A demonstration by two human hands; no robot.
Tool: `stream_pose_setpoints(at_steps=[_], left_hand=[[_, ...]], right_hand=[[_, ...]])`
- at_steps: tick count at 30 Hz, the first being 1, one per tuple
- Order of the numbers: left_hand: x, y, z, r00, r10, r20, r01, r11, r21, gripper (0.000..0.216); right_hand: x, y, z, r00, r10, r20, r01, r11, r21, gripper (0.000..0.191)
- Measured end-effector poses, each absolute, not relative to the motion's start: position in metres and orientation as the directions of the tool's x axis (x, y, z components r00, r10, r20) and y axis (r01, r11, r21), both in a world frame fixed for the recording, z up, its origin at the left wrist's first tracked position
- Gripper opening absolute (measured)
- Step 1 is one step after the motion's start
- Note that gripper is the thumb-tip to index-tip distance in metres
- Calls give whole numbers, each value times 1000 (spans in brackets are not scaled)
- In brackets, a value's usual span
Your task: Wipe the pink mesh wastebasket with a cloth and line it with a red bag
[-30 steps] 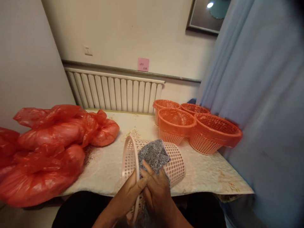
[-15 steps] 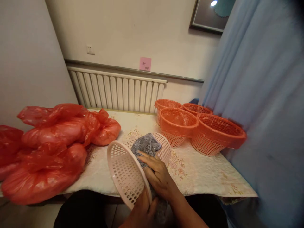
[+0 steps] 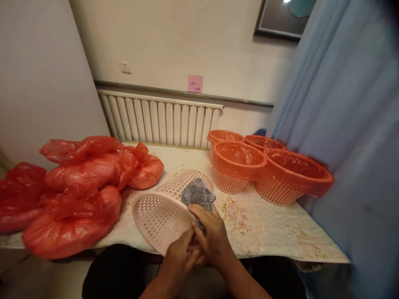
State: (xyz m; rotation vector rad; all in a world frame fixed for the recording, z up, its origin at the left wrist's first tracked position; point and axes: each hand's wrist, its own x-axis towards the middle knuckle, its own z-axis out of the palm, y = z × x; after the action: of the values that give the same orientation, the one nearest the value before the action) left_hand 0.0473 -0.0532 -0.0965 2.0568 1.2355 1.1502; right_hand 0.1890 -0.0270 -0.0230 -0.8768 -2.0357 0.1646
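Note:
A pale pink perforated plastic basket [image 3: 149, 220] lies tilted on its side in front of me, its wide mouth facing me and to the left. My left hand [image 3: 182, 253] grips the basket's rim at the lower right, fingers curled round it. A grey fuzzy cloth [image 3: 197, 194] rests against the basket's outer wall. My right hand [image 3: 210, 232] is closed on this cloth and presses it to the basket near the rim. Part of the cloth is hidden under the right hand.
Several knotted red plastic bags [image 3: 75, 224] lie full on the left. At the back right stand several baskets lined with red bags, the nearest being one basket [image 3: 230, 182]. A floral cloth [image 3: 264, 232] covers the table. A blue curtain [image 3: 358, 145] hangs at right; a radiator [image 3: 162, 122] is behind.
The pink basket has turned, its mouth now lower and facing more toward me. My right hand has slid the cloth closer to the rim, near my left hand. The view has shifted slightly left.

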Motion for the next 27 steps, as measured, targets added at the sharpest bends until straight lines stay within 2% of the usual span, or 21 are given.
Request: stream_pose_setpoints(at_steps=[2, 4, 5, 7, 9, 11, 13, 15, 20, 27], left_hand=[[25, -50, -79, 48, 794, 606, 606, -505, 614, 37], [0, -42, -61, -99, 616, 781, 750, -470, 465, 39], [-12, -35, -53, -126, 537, 834, 814, -425, 396, 43], [-33, -18, -41, -149, 477, 866, 888, -321, 329, 52], [-49, -1, -33, -86, 573, 815, 914, -280, 293, 49], [-58, 11, -32, 98, 740, 665, 893, -361, 269, 32], [-61, 16, -35, 235, 817, 526, 858, -429, 284, 22], [-58, 16, -41, 286, 826, 486, 833, -465, 300, 21], [-41, 10, -60, 286, 750, 597, 815, -518, 261, 38], [-13, 3, -50, 302, 767, 566, 852, -484, 201, 43]], right_hand=[[203, -25, -30, -313, 661, 682, 518, 721, -461, 40], [220, -22, -36, -255, 688, 680, 515, 692, -506, 34], [229, -20, -40, -228, 701, 676, 512, 677, -529, 32], [246, -17, -45, -196, 730, 655, 506, 648, -570, 26], [262, -14, -49, -177, 766, 618, 515, 607, -606, 22], [275, -12, -53, -156, 802, 577, 545, 557, -627, 24], [285, -9, -55, -132, 825, 549, 578, 514, -634, 27], [292, -7, -54, -114, 835, 539, 606, 488, -628, 26], [290, 1, -34, -133, 794, 594, 630, 530, -567, 22], [242, -12, 9, -209, 564, 799, 626, 704, -334, 24]])
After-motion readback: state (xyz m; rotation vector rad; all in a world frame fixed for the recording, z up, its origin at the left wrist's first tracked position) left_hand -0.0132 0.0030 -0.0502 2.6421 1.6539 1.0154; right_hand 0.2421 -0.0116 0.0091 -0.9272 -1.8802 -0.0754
